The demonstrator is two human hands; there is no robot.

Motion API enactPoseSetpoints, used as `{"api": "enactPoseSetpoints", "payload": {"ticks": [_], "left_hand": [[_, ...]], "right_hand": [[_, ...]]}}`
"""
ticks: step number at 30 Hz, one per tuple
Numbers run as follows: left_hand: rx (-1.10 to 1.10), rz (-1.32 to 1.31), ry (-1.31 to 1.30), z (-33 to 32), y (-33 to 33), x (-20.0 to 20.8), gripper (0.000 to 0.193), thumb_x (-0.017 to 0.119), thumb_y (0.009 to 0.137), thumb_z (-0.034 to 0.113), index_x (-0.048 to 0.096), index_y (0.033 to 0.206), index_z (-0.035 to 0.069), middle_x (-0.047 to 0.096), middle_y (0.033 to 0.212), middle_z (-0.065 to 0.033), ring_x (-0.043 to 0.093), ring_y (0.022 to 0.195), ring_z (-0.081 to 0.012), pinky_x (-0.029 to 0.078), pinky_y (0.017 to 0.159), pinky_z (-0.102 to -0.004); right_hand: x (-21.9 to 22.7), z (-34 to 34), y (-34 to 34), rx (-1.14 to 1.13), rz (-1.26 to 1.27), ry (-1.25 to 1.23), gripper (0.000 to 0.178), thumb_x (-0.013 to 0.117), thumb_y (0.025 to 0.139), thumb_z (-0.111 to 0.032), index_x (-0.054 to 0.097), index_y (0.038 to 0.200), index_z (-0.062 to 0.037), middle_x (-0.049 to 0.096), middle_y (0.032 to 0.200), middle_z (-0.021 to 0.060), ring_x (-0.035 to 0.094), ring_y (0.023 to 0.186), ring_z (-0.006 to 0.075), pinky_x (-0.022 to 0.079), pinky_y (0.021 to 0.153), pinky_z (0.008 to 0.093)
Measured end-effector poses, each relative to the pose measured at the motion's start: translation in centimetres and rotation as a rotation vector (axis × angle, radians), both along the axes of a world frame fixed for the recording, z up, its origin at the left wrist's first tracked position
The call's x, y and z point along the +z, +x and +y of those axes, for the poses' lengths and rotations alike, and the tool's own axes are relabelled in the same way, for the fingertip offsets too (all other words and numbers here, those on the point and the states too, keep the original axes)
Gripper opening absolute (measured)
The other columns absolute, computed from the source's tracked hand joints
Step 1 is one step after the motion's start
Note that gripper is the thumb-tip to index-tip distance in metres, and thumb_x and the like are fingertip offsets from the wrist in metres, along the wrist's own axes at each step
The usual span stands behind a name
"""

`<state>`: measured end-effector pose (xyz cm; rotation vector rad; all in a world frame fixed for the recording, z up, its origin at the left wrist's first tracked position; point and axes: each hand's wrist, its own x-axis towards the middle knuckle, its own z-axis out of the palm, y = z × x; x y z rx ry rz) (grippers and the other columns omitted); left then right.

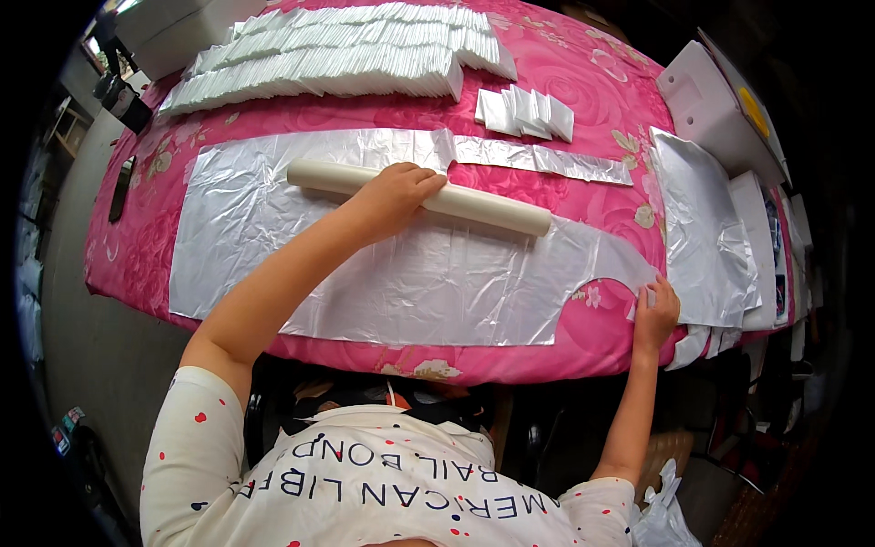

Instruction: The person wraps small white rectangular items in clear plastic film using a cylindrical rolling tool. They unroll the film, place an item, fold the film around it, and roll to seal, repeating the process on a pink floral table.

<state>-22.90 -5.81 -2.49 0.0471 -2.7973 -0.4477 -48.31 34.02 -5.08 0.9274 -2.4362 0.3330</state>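
A thin, shiny white plastic sheet (410, 301) lies spread across the table, with curved cut-outs toward its right end, like an apron. Across it lies a long off-white tube (492, 210), tilted down to the right. My left hand (398, 196) grips the tube near its middle from above, fingers bent over it; the undersides of the fingers are hidden. At the right, my right hand (656, 310) pinches the narrow right end of the sheet between thumb and fingers. A flat plastic strip (547, 161) runs rightward beyond the tube.
Rows of folded white packets (319, 68) fill the far left, with a smaller fanned group (527, 113) nearby. Stacked plastic sheets (702, 228) lie right, beside a white foam box (715, 100). A dark phone-like object (121, 190) rests on the pink floral tablecloth (128, 246).
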Motion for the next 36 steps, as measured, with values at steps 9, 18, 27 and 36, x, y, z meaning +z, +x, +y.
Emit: {"api": "enactPoseSetpoints", "payload": {"ticks": [9, 18, 27, 36], "left_hand": [[-0.444, -0.225, -0.081, 5.1, 5.1, 0.9, 0.034, 0.057, 0.078, 0.005, 0.054, 0.111, 0.010, 0.053, 0.122, -0.0037, 0.038, 0.128, -0.0211, 0.015, 0.110, -0.0540], [-0.307, -0.207, -0.104, 7.3, 4.9, 0.5, 0.024, 0.057, 0.076, 0.002, 0.053, 0.100, 0.008, 0.049, 0.127, -0.0077, 0.030, 0.133, -0.0257, 0.020, 0.108, -0.0561], [-0.458, -0.143, 0.848, 8.2, 5.7, 3.7, 0.041, 0.063, 0.070, 0.006, 0.053, 0.110, 0.007, 0.050, 0.127, -0.0141, 0.040, 0.126, -0.0308, 0.032, 0.105, -0.0457], [0.213, -0.334, 1.657, 8.7, 6.9, 3.0, 0.026, 0.060, 0.088, 0.026, 0.062, 0.099, 0.003, 0.064, 0.089, -0.0032, 0.059, 0.083, -0.0086, 0.049, 0.072, -0.0267]], "right_hand": [[-1.0, -2.9, 2.8, 0.093, -0.326, 0.093, 0.047, 0.046, 0.091, -0.019, 0.041, 0.130, 0.0063, 0.037, 0.138, 0.0225, 0.035, 0.128, 0.0354, 0.030, 0.105, 0.0391], [-0.9, -2.3, 1.5, -0.025, -0.172, -0.034, 0.022, 0.059, 0.081, -0.009, 0.062, 0.101, -0.0013, 0.062, 0.107, 0.0131, 0.056, 0.102, 0.0310, 0.043, 0.089, 0.0373], [7.0, -8.8, 12.4, 0.277, -0.450, -0.350, 0.014, 0.067, 0.072, -0.004, 0.054, 0.077, -0.0036, 0.056, 0.068, 0.0073, 0.054, 0.056, 0.0190, 0.043, 0.054, 0.0294], [8.3, -15.0, 21.9, 0.768, -0.763, -0.353, 0.033, 0.072, 0.073, -0.011, 0.058, 0.101, -0.0017, 0.061, 0.083, 0.0106, 0.060, 0.069, 0.0231, 0.048, 0.065, 0.0310]]}}
